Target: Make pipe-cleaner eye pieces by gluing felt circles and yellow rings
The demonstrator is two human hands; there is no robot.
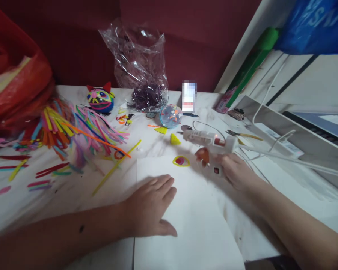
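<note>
My right hand (233, 170) is wrapped round the handle of a white hot glue gun (199, 138), whose nozzle points left and whose orange trigger faces the same way. A small light glows on its body. My left hand (154, 204) lies flat on a white sheet of paper (191, 225), fingers stretched out and holding nothing. Just beyond its fingertips rests a small eye shape (181, 161) with a yellow outline and a red-purple middle. Two yellow triangular pieces, one nearer (174, 139) and one farther (160, 130), sit left of the nozzle.
Pipe cleaners (87, 131) in many colours spread over the left side near a red bag (19, 82). Behind are a decorated cat-face ball (100, 99), a clear ball (171, 116) and a plastic bag (146, 75). Pliers (245, 135), cables and a power strip (278, 138) lie right.
</note>
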